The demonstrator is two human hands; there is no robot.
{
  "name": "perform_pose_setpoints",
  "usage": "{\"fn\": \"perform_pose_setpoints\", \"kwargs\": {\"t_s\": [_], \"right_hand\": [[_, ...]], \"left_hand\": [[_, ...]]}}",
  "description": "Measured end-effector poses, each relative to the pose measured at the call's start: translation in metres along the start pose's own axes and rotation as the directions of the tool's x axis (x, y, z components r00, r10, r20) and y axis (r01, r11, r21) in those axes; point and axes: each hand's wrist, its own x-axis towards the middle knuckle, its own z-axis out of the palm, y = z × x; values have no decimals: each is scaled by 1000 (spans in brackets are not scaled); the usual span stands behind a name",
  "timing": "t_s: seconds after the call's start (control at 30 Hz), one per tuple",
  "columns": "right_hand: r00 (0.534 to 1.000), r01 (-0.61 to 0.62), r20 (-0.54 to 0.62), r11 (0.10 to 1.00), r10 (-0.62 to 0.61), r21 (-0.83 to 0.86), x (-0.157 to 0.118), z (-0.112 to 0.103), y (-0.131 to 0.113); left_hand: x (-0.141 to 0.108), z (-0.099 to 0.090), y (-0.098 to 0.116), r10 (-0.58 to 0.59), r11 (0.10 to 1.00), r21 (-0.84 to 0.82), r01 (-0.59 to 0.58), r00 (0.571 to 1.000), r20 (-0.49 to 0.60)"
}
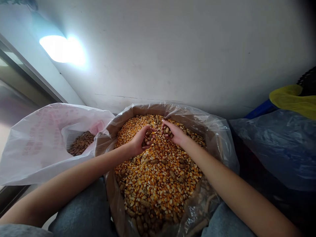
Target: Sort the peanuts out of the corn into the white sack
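Observation:
A large bag lined with clear plastic [217, 138] stands before me, filled with yellow corn kernels [158, 177] and unshelled peanuts [139, 225] mixed among them. Over its far half, my left hand [143, 140] is cupped with several peanuts in its curled fingers. Facing it, a short gap to the right, my right hand [174, 132] also curls round several peanuts [168, 131]. Both palms turn inward above the kernels. More peanuts lie loose on the corn near my fingertips and along the bag's near edge.
On the left a white plastic bag [49, 131] with pink print holds brown nuts or seeds [81, 143]. A bluish plastic bag [278, 144] and a yellow mesh cloth [293, 98] are at the right. Behind rises a pale wall [172, 49], with a bright lamp [61, 49] upper left.

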Motion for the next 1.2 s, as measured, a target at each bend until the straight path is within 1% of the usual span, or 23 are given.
{"fn": "perform_pose_setpoints", "kwargs": {"t_s": [0.07,0.1,0.13,0.2,0.27,0.33,0.4,0.47,0.53,0.57,0.6,0.63,0.67,0.73,0.77,0.8,0.83,0.87,0.93,1.0,1.07,1.13,1.2], "right_hand": [[1000,4,3,1000,-4,-7,1,0,1],[1000,4,5,1000,-4,-8,1,0,1],[1000,2,10,1000,-2,-8,2,-1,1],[1000,-1,21,1000,1,-5,2,-1,2],[1000,1,31,1000,-1,-7,3,-1,3],[999,11,31,1000,-11,-7,2,0,3],[999,17,28,1000,-17,-5,1,0,4],[999,17,31,1000,-17,-5,1,0,4],[999,13,33,1000,-13,-11,1,0,4],[1000,11,28,1000,-11,-14,1,0,4],[1000,7,21,1000,-7,-19,2,0,4],[1000,3,16,1000,-3,-22,2,-1,4],[1000,1,14,1000,0,-25,2,-1,5],[1000,0,25,1000,1,-29,2,-1,5],[999,0,32,999,2,-33,2,0,4],[999,0,34,999,1,-37,1,0,4],[999,-1,32,999,2,-41,0,0,3],[1000,-4,29,999,5,-46,-1,1,3],[1000,-8,20,999,9,-50,-2,2,3],[1000,-8,26,999,9,-50,-2,3,3],[999,-6,36,999,8,-53,-1,3,4],[999,-6,32,998,8,-58,1,3,5],[1000,-6,14,998,7,-65,2,3,6]], "left_hand": [[-2,2,1,142,946,298,-129,990,-23],[-4,3,3,244,852,478,-216,970,3],[-8,5,7,347,694,653,-304,936,67],[-17,9,16,481,237,878,-416,835,266],[-26,12,25,486,-196,892,-407,750,449],[-34,14,33,446,-459,814,-355,700,557],[-39,14,38,406,-592,733,-335,661,630],[-42,13,41,384,-638,683,-355,623,682],[-44,12,41,384,-600,685,-414,602,700],[-45,13,41,400,-538,708,-456,602,691],[-45,13,41,430,-435,747,-503,613,663],[-45,14,40,472,-279,788,-549,636,611],[-44,15,39,511,-67,809,-585,676,531],[-40,15,37,492,436,698,-568,800,343],[-38,14,35,419,655,568,-499,865,277],[-34,12,34,324,814,421,-401,914,245],[-31,11,32,231,911,287,-295,944,237],[-28,9,31,157,962,182,-204,958,241],[-25,8,29,85,993,61,-102,967,241],[-24,9,27,92,993,55,-107,970,226],[-27,11,27,178,964,165,-210,965,190],[-32,15,29,342,843,380,-380,925,167],[-38,17,31,480,632,584,-509,849,221]]}}
